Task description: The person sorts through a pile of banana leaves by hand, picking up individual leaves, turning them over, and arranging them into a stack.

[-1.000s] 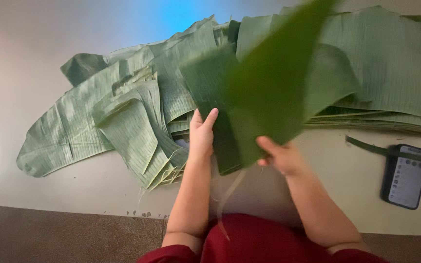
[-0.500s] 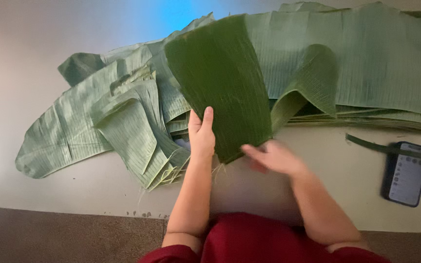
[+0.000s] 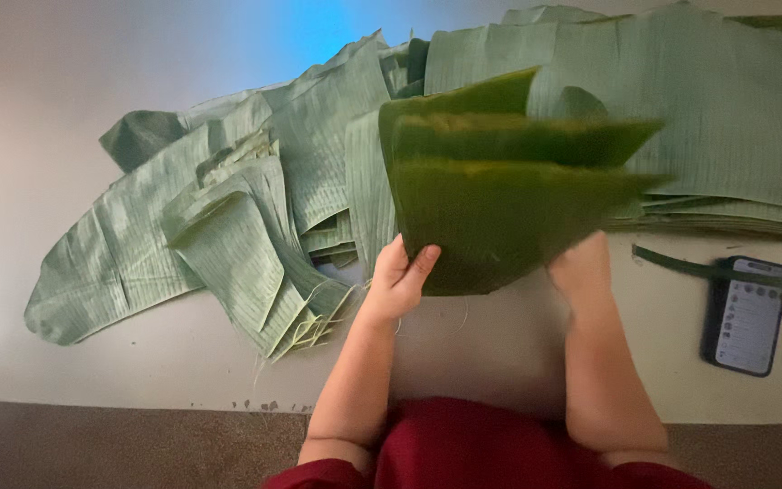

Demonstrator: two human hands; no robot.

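Observation:
Both hands hold a dark green banana leaf piece (image 3: 500, 213), folded over itself in layers and lifted above the pale floor. My left hand (image 3: 400, 276) grips its lower left corner, thumb on top. My right hand (image 3: 581, 267) is tucked under its lower right edge, fingers hidden by the leaf. Behind it lies a wide stack of flat pale green leaves (image 3: 726, 118). To the left lies a heap of torn and folded leaf pieces (image 3: 246, 235).
A smartphone (image 3: 746, 314) with its screen lit lies on the floor at the right, beside a thin dark green leaf strip (image 3: 672, 261). A brown strip of floor (image 3: 110, 448) runs along the bottom. My red clothing (image 3: 481, 448) fills the bottom centre.
The dark leaf piece, spread flat half a second ago, is now folded into layers and raised. My right hand has moved from on top of its lower edge to under its right side.

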